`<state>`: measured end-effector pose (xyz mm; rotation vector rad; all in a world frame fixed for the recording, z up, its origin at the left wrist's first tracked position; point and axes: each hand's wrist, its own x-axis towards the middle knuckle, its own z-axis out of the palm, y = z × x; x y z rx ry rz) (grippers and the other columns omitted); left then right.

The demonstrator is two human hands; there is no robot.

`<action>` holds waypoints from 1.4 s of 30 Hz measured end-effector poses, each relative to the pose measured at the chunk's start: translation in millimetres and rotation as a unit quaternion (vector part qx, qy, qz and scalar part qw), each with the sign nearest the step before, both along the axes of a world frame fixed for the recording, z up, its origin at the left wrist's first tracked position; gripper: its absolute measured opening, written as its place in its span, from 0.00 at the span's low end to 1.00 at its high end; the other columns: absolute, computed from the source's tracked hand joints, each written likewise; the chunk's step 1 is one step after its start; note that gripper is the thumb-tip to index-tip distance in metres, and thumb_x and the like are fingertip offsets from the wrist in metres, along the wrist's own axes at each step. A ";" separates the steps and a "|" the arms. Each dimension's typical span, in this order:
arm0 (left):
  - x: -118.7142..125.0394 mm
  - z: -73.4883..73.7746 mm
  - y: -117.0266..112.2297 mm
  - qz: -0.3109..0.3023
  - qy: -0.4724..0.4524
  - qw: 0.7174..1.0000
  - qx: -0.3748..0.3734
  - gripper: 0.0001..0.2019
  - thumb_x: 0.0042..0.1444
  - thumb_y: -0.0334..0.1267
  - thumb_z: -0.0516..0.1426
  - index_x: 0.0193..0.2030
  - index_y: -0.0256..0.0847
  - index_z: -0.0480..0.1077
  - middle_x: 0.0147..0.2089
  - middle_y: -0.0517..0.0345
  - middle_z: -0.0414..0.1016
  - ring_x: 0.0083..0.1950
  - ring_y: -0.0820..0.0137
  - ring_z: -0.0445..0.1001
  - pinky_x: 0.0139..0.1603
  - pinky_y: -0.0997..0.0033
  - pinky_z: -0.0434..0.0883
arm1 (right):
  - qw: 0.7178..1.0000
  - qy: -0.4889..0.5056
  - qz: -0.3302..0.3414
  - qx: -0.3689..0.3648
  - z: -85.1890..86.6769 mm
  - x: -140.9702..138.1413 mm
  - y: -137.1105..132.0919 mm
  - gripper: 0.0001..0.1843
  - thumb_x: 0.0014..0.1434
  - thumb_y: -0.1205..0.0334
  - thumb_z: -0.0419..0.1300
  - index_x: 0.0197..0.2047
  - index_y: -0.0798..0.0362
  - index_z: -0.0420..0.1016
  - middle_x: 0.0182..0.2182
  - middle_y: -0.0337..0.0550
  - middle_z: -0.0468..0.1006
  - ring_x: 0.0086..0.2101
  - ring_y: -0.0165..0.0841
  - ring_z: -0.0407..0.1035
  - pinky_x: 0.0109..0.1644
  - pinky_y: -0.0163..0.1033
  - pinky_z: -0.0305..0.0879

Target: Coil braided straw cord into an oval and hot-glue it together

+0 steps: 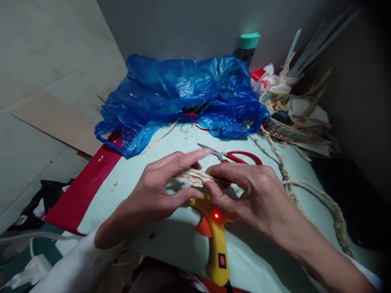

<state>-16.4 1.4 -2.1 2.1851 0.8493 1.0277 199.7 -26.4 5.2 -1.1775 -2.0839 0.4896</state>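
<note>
My left hand [159, 187] and my right hand [250, 193] meet over a pale green table top [128, 179], both gripping a small coil of braided straw rope [195, 177] between fingers and thumbs. The rope's tail [287, 179] runs off to the right and loops back along the table edge. Under the hands lies a yellow glue gun [217, 244] with an orange trigger and a lit red lamp, its nozzle hidden beneath the coil. Red-handled scissors [235, 156] lie just beyond my right hand.
A crumpled blue plastic bag [183, 93] fills the back of the table. A teal-capped bottle [248, 45] stands behind it. Straw strips, woven pieces and wrappers [293, 106] pile at the back right. A red board [82, 191] edges the table's left side; white cables lie lower left.
</note>
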 end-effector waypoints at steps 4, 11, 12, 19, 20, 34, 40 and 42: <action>2.8 -2.5 0.7 0.070 -0.134 0.970 -0.191 0.39 0.46 0.34 0.73 0.65 0.53 0.66 0.56 0.53 0.77 0.58 0.58 0.76 0.58 0.60 0.76 | 0.998 0.031 -0.059 0.001 -2.4 -2.0 3.3 0.06 0.63 0.66 0.61 0.35 0.53 0.79 0.25 0.38 0.79 0.22 0.28 0.69 0.26 0.34 0.61; 33.2 -3.4 -4.0 0.030 -0.271 0.867 -0.418 0.12 0.57 0.41 0.67 0.44 0.38 0.77 0.44 0.50 0.81 0.47 0.63 0.78 0.49 0.65 0.75 | 0.988 0.103 -0.115 0.030 -5.2 -5.8 1.7 0.05 0.62 0.63 0.62 0.38 0.53 0.80 0.30 0.38 0.83 0.26 0.30 0.76 0.31 0.33 0.70; 37.4 -2.8 -5.1 0.038 -0.281 0.861 -0.423 0.12 0.57 0.42 0.67 0.43 0.37 0.77 0.43 0.50 0.81 0.45 0.64 0.78 0.49 0.64 0.74 | 0.987 0.104 -0.117 0.033 -5.4 -5.9 0.9 0.05 0.63 0.63 0.62 0.38 0.54 0.79 0.30 0.38 0.83 0.26 0.29 0.75 0.31 0.33 0.70; 43.1 -1.9 -7.5 0.051 -0.311 0.849 -0.424 0.10 0.55 0.39 0.68 0.38 0.35 0.78 0.38 0.53 0.79 0.37 0.70 0.72 0.43 0.68 0.70 | 0.987 0.115 -0.107 0.030 -4.4 -6.6 -2.5 0.05 0.63 0.63 0.63 0.40 0.55 0.79 0.30 0.40 0.82 0.26 0.30 0.75 0.29 0.33 0.70; 42.7 -2.5 -7.3 0.048 -0.317 0.847 -0.424 0.09 0.54 0.39 0.68 0.37 0.35 0.78 0.37 0.54 0.78 0.37 0.70 0.72 0.42 0.69 0.70 | 0.986 0.124 -0.106 0.024 -4.4 -7.0 -2.6 0.05 0.63 0.62 0.63 0.40 0.55 0.79 0.30 0.40 0.82 0.26 0.30 0.75 0.29 0.32 0.71; 39.5 -3.1 -5.3 0.041 -0.317 0.846 -0.428 0.06 0.54 0.36 0.68 0.34 0.34 0.78 0.32 0.56 0.76 0.36 0.71 0.71 0.40 0.72 0.68 | 0.985 0.103 -0.105 0.092 -6.6 -8.1 -5.3 0.05 0.63 0.66 0.63 0.40 0.58 0.80 0.32 0.40 0.84 0.28 0.28 0.77 0.33 0.30 0.70; 39.6 -3.0 -7.6 0.009 -0.333 0.846 -0.417 0.04 0.56 0.33 0.67 0.38 0.37 0.82 0.34 0.57 0.80 0.38 0.71 0.75 0.44 0.73 0.71 | 0.981 0.108 -0.110 0.115 -10.4 -11.4 -3.8 0.05 0.63 0.68 0.63 0.40 0.60 0.81 0.32 0.43 0.84 0.28 0.29 0.78 0.34 0.32 0.71; 39.5 -2.3 -8.8 0.005 -0.344 0.843 -0.414 0.05 0.58 0.32 0.66 0.41 0.39 0.82 0.37 0.57 0.81 0.41 0.71 0.77 0.48 0.72 0.72 | 0.981 0.103 -0.109 0.120 -10.2 -12.1 -4.2 0.05 0.63 0.68 0.62 0.38 0.60 0.81 0.32 0.45 0.84 0.28 0.30 0.78 0.33 0.33 0.71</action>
